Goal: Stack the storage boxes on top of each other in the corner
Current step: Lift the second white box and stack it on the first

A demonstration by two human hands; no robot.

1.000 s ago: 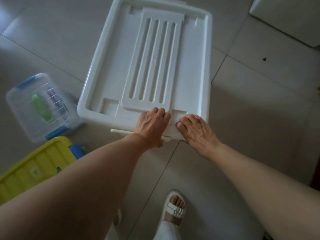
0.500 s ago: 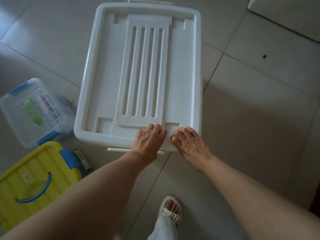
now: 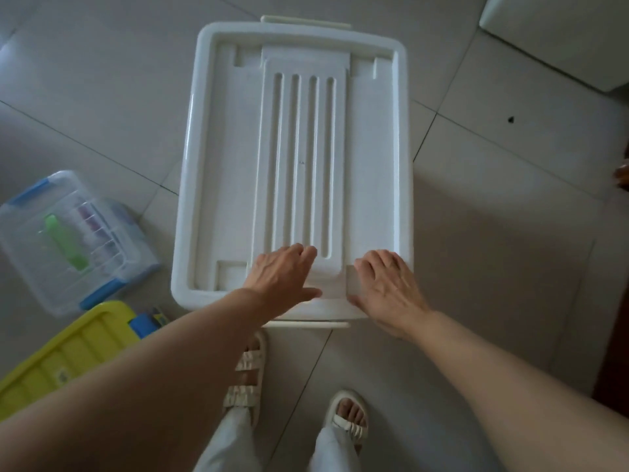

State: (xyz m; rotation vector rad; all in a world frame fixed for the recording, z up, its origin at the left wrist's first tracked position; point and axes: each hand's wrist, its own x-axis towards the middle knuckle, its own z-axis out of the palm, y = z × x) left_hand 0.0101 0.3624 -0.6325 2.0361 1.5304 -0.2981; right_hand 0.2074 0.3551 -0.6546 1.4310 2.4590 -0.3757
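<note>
Both hands, left [image 3: 281,274] and right [image 3: 389,285], lie flat (grip apart) on white box lid [image 3: 235,172]

The floor [image 3: 119,97] is laid with large pale grey tiles, their thin dark grout lines running diagonally across the view. The light is dim and even, with a soft sheen on the tiles. A small dark speck [image 3: 510,119] sits on a tile at 2 o'clock. A white block [image 3: 561,35], cut off by the frame, stands at 1 o'clock. A dark brown strip [image 3: 612,352] edges the frame at 4 o'clock.
</note>
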